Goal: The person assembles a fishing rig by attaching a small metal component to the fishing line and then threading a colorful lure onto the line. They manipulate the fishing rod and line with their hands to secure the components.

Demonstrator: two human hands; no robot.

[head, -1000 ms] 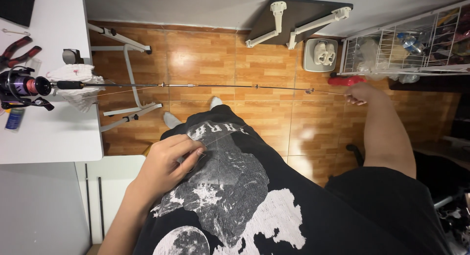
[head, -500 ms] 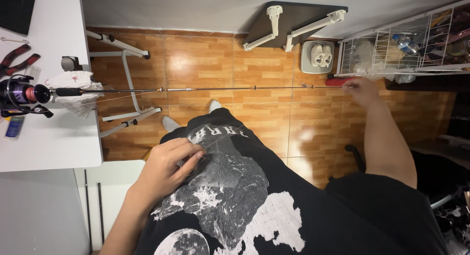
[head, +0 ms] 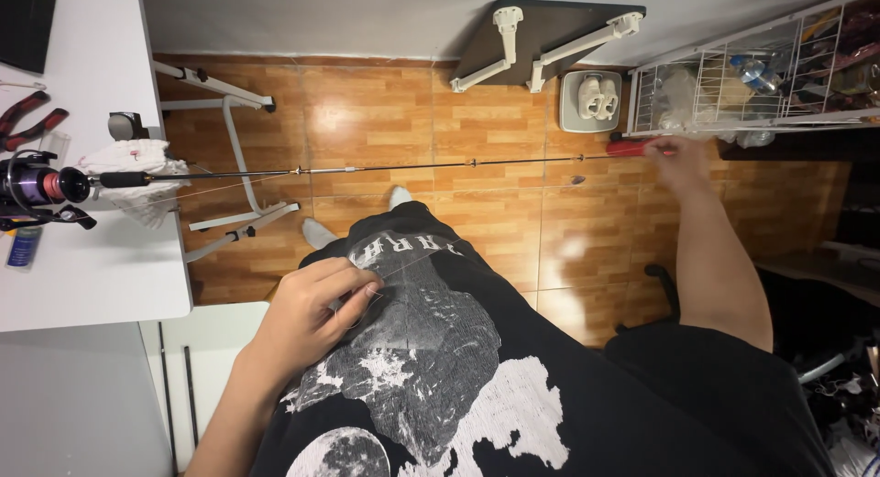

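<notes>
a thin dark fishing rod (head: 394, 168) runs level across the middle of the view, from the white table (head: 101, 275) on the left to the right hand (head: 680, 163) far on the right. its butt rests on the table with a black and purple spinning reel (head: 35, 188) at that end, just beside a crumpled white cloth (head: 137, 170). the rod's red tip section (head: 634, 147) sits in the right hand, whose fingers are curled loosely round it. the left hand (head: 312, 312) lies near, against the black printed t-shirt (head: 440, 385), thumb and fingertips pinched together on a fine fishing line (head: 403, 264) that leads up toward the rod.

red-handled pliers (head: 27, 127) and a small blue tube (head: 23, 248) lie on the table too. below is a glossy orange-brown tiled floor (head: 385, 120), with the table's white metal legs (head: 234, 156), a dark folding table (head: 541, 37) tipped against the pale wall, a pair of white shoes (head: 594, 97) on a mat, and a white wire rack (head: 733, 87) full of clutter on the far right.

compared with half a second ago, the right hand has slid slightly left along the rod's end, and the left hand keeps its pinch in the same spot on the shirt.
</notes>
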